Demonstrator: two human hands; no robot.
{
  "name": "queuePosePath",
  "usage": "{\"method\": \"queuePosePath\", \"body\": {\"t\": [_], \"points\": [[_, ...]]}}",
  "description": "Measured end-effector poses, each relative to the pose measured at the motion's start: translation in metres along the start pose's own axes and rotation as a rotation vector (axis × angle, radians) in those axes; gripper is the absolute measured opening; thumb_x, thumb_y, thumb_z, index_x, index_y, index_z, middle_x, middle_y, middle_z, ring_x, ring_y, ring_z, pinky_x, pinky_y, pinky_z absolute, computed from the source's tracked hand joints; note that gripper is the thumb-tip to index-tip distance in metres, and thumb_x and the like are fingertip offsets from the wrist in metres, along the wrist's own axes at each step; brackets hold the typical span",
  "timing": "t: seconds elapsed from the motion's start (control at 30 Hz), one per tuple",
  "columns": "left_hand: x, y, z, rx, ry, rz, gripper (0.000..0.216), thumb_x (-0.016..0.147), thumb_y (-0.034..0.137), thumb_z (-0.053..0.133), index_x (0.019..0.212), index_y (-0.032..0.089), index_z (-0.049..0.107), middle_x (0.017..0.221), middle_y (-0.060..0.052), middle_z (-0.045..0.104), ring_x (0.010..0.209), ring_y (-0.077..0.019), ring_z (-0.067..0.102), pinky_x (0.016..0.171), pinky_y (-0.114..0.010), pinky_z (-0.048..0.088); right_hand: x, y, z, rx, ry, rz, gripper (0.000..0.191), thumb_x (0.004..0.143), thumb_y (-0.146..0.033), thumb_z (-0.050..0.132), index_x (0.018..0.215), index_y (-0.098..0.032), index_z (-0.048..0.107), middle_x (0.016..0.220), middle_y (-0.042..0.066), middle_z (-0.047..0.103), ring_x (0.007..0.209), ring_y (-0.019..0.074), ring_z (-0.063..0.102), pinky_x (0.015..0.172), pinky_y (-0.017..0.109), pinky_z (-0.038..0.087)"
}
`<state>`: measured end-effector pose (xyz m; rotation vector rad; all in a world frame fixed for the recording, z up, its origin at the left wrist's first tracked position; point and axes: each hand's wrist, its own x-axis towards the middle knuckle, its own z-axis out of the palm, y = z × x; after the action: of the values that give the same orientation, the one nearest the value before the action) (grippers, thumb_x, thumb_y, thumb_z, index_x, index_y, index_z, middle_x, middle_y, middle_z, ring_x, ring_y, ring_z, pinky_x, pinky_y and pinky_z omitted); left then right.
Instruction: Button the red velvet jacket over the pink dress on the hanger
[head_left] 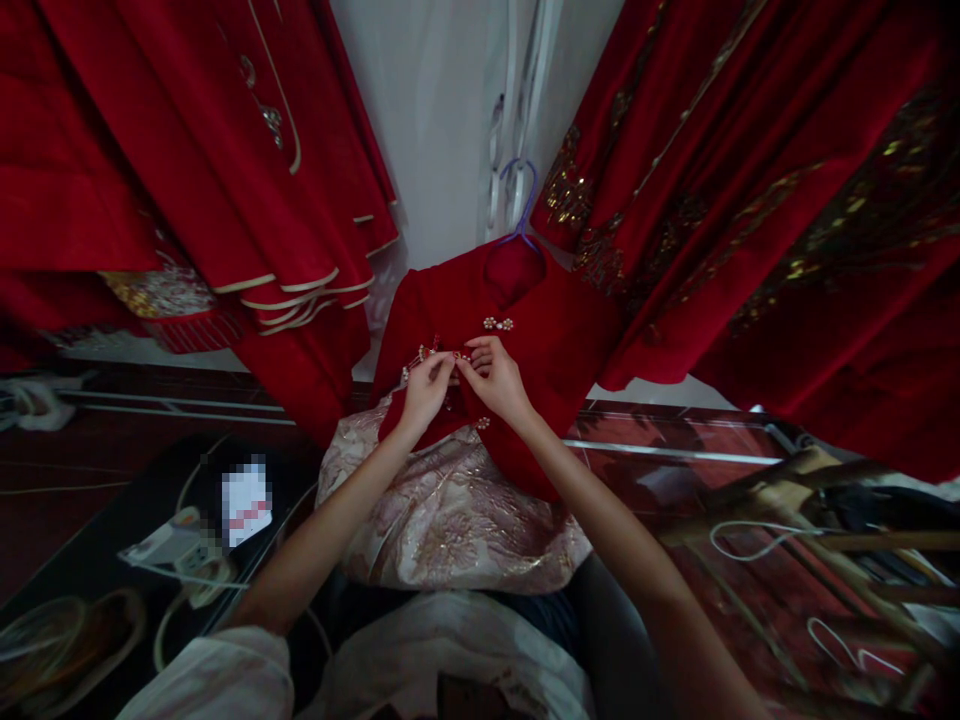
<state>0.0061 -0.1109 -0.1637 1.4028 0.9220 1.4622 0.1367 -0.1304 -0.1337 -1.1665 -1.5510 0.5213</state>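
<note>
A red jacket [555, 370] hangs by its collar on a purple hanger [517, 230], its lower part spread over a pale brocade cloth [480, 530] on my lap. Ornate pearl-like fasteners run down its front; one clasp [498, 324] sits below the collar. Both hands meet at the front opening. My left hand [429, 392] pinches a small fastener at the edge, thumb and finger together. Opposite it, my right hand [493, 380] pinches the same fastener area, its other fingers curled. The fingertips hide most of the fastener. Beaded trim [420, 358] shows beside my left hand.
Red garments [300, 200] hang at the left, and gold-embroidered ones [712, 220] at the right. White cabinet doors [427, 110] stand behind. On the left, a dark table [90, 540] bears a power strip [191, 550] and cables. A wooden rack [840, 540] stands at the right.
</note>
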Motion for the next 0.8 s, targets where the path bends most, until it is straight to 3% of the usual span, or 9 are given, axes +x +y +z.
{"method": "queuePosePath", "body": {"t": [0.07, 0.17, 0.27, 0.43, 0.8], "points": [[0.002, -0.004, -0.009, 0.124, 0.005, 0.056, 0.024, 0.081, 0.04, 0.063, 0.086, 0.017, 0.068, 0.081, -0.004, 0.067, 0.067, -0.0133, 0.061, 0.059, -0.025, 0.054, 0.001, 0.003, 0.005, -0.002, 0.023, -0.006, 0.025, 0.078, -0.028, 0.065, 0.099, -0.019, 0.055, 0.083, 0.002, 0.059, 0.07, 0.012, 0.058, 0.064, 0.025, 0.053], [0.01, -0.01, -0.022, 0.365, 0.135, 0.208, 0.016, 0.078, 0.032, 0.068, 0.087, 0.018, 0.067, 0.084, -0.004, 0.065, 0.068, -0.0119, 0.058, 0.06, -0.023, 0.049, 0.004, 0.003, 0.006, 0.015, 0.065, 0.005, 0.023, 0.076, -0.026, 0.068, 0.096, -0.018, 0.058, 0.081, 0.002, 0.062, 0.069, 0.0118, 0.059, 0.065, 0.025, 0.053], [0.024, -0.017, -0.03, 0.459, 0.207, 0.266, 0.021, 0.075, 0.025, 0.07, 0.093, 0.019, 0.062, 0.089, -0.003, 0.064, 0.073, -0.0119, 0.058, 0.063, -0.023, 0.048, 0.007, 0.001, 0.004, 0.041, 0.065, 0.025, 0.019, 0.074, -0.028, 0.072, 0.088, -0.018, 0.064, 0.077, 0.001, 0.066, 0.065, 0.0115, 0.061, 0.066, 0.025, 0.054], [0.04, -0.026, -0.033, 0.379, 0.154, 0.239, 0.018, 0.078, 0.024, 0.067, 0.092, 0.019, 0.058, 0.081, -0.001, 0.065, 0.074, -0.0118, 0.062, 0.069, -0.024, 0.049, 0.01, 0.001, 0.004, -0.013, 0.027, -0.03, 0.011, 0.078, -0.026, 0.07, 0.086, -0.018, 0.071, 0.087, 0.003, 0.072, 0.066, 0.0109, 0.065, 0.07, 0.025, 0.056], [0.042, -0.01, -0.038, 0.175, 0.183, 0.127, 0.024, 0.076, 0.039, 0.069, 0.081, 0.016, 0.066, 0.077, -0.002, 0.069, 0.07, -0.0129, 0.064, 0.069, -0.024, 0.052, 0.028, 0.002, 0.016, -0.04, -0.01, -0.089, 0.013, 0.082, -0.016, 0.063, 0.092, -0.019, 0.069, 0.092, 0.002, 0.071, 0.074, 0.0114, 0.066, 0.078, 0.027, 0.057]]}}
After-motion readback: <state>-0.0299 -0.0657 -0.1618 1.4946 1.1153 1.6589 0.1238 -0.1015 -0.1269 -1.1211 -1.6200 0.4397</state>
